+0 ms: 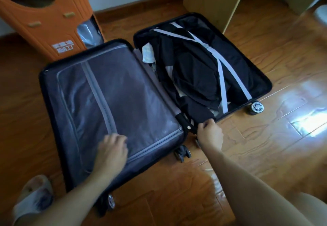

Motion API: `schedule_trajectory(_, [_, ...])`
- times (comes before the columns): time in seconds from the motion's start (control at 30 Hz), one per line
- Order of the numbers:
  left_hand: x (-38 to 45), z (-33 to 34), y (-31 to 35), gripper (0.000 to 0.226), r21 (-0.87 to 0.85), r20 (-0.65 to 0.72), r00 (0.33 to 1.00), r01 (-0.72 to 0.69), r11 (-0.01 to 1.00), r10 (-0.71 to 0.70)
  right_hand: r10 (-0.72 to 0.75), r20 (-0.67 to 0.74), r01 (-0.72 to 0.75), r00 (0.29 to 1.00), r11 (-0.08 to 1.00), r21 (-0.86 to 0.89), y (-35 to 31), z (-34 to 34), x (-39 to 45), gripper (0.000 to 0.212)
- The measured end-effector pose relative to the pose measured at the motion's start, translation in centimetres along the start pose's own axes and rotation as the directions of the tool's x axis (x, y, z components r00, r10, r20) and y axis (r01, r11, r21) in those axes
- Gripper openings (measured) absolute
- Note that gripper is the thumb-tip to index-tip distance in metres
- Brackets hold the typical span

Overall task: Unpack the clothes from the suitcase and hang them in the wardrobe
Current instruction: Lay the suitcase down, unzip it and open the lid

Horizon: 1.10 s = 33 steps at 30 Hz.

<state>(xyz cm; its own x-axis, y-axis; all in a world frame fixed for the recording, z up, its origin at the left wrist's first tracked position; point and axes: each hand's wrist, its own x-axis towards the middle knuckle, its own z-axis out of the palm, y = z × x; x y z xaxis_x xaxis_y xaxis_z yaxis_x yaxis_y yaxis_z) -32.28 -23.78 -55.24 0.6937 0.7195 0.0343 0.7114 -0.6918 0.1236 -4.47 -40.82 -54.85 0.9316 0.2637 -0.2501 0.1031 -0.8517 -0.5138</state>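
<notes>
On the wooden floor: suitcase (113, 91) lies flat and fully opened, both halves side by side, so the opening-up part looks done.
Left half: zipped mesh divider (123, 88) still closed over it, grey zipper running across. Can't tell what's under it, if anything.
Right half: clothes (191, 70) piled in there, mostly black stuff, with a bit of white fabric (148, 53) poking out near the hinge side.
Straps: pale grey cross straps (221, 70) lie over the pile in an X, look like they're holding it down. Can't tell whether the buckle is done up.
Left hand (111, 152): resting palm-down on the divider near its bottom corner, fingers loosely bent and close together, not gripping anything that I can see. A bit blurry tbh.
Right hand (209, 132): at the near edge of the right half, fingertips pinching the black fabric that spills over the rim.
Wardrobe: not clearly in view. There's light wooden furniture (217, 1) behind the case, can't say what it is.
Other stuff: orange plastic thing (49, 22) standing past the left half, slipper (33, 197) on a foot down in the corner.
Progress: honestly barely started. Nothing out of the case, nothing hung, no hangers in sight.
Left to do: pretty much all of it, my guess is free the straps, lift garments out one by one, check the zipped side, then hang.
</notes>
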Motion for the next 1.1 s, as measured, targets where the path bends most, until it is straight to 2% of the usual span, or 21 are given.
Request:
schedule_trajectory(0.03, [0.4, -0.6, 3.0, 0.023, -0.069, 0.048, 0.984, -0.167, 0.984, 0.171, 0.140, 0.058, -0.144, 0.988, 0.988, 0.060, -0.7, 0.0, -0.2, 0.022])
schedule_trajectory(0.1, [0.0, 0.1, 6.1, 0.019, -0.137, 0.142, 0.919, -0.349, 0.927, 0.368, 0.387, 0.090, -0.395, 0.918, 0.864, 0.312, -1.8, 0.4, -0.3, 0.021])
schedule_trajectory(0.13, [-0.2, 0.6, 6.5, 0.016, -0.161, 0.162, 0.906, -0.367, 0.916, 0.392, 0.478, 0.109, -0.478, 0.872, 0.778, 0.408, -2.2, 0.7, -0.6, 0.020])
schedule_trajectory(0.2, [-1.1, 1.4, 5.7, 0.016, -0.153, 0.188, 0.904, -0.360, 0.920, 0.385, 0.545, 0.236, -0.584, 0.805, 0.654, 0.482, -2.8, 1.5, -1.6, 0.023])
schedule_trajectory(0.27, [-2.1, 1.3, 4.4, 0.014, -0.170, 0.199, 0.901, -0.355, 0.919, 0.385, 0.483, 0.444, -0.656, 0.754, 0.530, 0.538, -3.8, 2.2, -2.6, 0.013])
schedule_trajectory(0.33, [-2.8, 1.9, 2.4, 0.008, -0.192, 0.238, 0.885, -0.360, 0.913, 0.399, 0.395, 0.508, -0.642, 0.766, 0.521, 0.563, -5.3, 2.7, -2.6, 0.007])
schedule_trajectory(0.4, [-3.4, 2.4, 1.4, 0.007, -0.177, 0.314, 0.841, -0.403, 0.898, 0.440, 0.326, 0.506, -0.594, 0.799, 0.558, 0.579, -6.7, 2.8, -2.0, 0.027])
schedule_trajectory(0.47, [-3.4, 2.5, 1.6, 0.017, -0.182, 0.424, 0.813, -0.355, 0.917, 0.399, 0.252, 0.530, -0.558, 0.810, 0.610, 0.563, -7.3, 2.7, -1.8, 0.051])
schedule_trajectory(0.53, [-2.9, 1.6, 2.1, 0.025, -0.187, 0.451, 0.811, -0.322, 0.928, 0.373, 0.198, 0.557, -0.525, 0.807, 0.671, 0.523, -6.6, 2.8, -2.3, 0.062])
schedule_trajectory(0.57, [-2.5, 1.1, 2.3, 0.026, -0.201, 0.433, 0.825, -0.304, 0.931, 0.363, 0.174, 0.553, -0.489, 0.815, 0.719, 0.494, -6.0, 3.0, -2.8, 0.065])
schedule_trajectory(0.63, [-1.7, 0.2, 2.2, 0.023, -0.200, 0.354, 0.880, -0.258, 0.945, 0.315, 0.111, 0.442, -0.312, 0.890, 0.856, 0.413, -4.6, 3.8, -3.6, 0.067])
schedule_trajectory(0.7, [-0.7, 0.0, 1.0, 0.021, -0.212, 0.248, 0.950, -0.139, 0.967, 0.191, -0.071, 0.235, 0.019, 0.969, 0.976, 0.219, -3.8, 4.4, -4.2, 0.063])
schedule_trajectory(0.73, [-0.2, -0.1, 0.1, 0.023, -0.208, 0.206, 0.971, -0.078, 0.975, 0.121, -0.248, 0.132, 0.236, 0.960, 0.966, 0.101, -3.5, 4.6, -4.5, 0.059])
schedule_trajectory(0.77, [0.2, 0.0, -1.0, 0.028, -0.180, 0.184, 0.982, -0.018, 0.984, 0.052, -0.435, 0.081, 0.437, 0.897, 0.899, -0.012, -3.2, 5.1, -4.9, 0.056])
schedule_trajectory(0.8, [0.4, 0.1, -2.0, 0.037, -0.131, 0.201, 0.979, 0.053, 0.990, -0.026, -0.571, 0.101, 0.580, 0.814, 0.808, -0.103, -2.9, 5.7, -5.4, 0.054])
schedule_trajectory(0.83, [0.4, 0.2, -3.2, 0.046, -0.072, 0.286, 0.950, 0.151, 0.986, -0.124, -0.630, 0.211, 0.662, 0.747, 0.732, -0.162, -2.7, 6.2, -6.1, 0.056])
schedule_trajectory(0.9, [-0.7, 0.5, -5.6, 0.059, 0.028, 0.508, 0.806, 0.337, 0.941, -0.304, -0.559, 0.461, 0.702, 0.689, 0.672, -0.236, -2.2, 7.1, -7.3, 0.066])
schedule_trajectory(0.93, [-1.7, 0.7, -6.6, 0.063, 0.042, 0.593, 0.724, 0.410, 0.911, -0.353, -0.501, 0.523, 0.691, 0.689, 0.671, -0.268, -1.9, 7.5, -7.8, 0.069])
schedule_trajectory(0.97, [-2.7, 0.7, -7.2, 0.065, 0.041, 0.643, 0.674, 0.445, 0.895, -0.365, -0.483, 0.533, 0.686, 0.695, 0.668, -0.289, -1.8, 7.6, -8.2, 0.071])
schedule_trajectory(1.03, [-4.4, 0.6, -7.4, 0.066, 0.051, 0.677, 0.657, 0.408, 0.912, -0.332, -0.497, 0.515, 0.691, 0.698, 0.656, -0.303, -1.8, 7.3, -9.0, 0.072])
schedule_trajectory(1.1, [-4.4, 0.2, -7.2, 0.066, 0.075, 0.669, 0.674, 0.357, 0.931, -0.313, -0.528, 0.479, 0.693, 0.701, 0.664, -0.282, -1.6, 7.2, -9.4, 0.068])
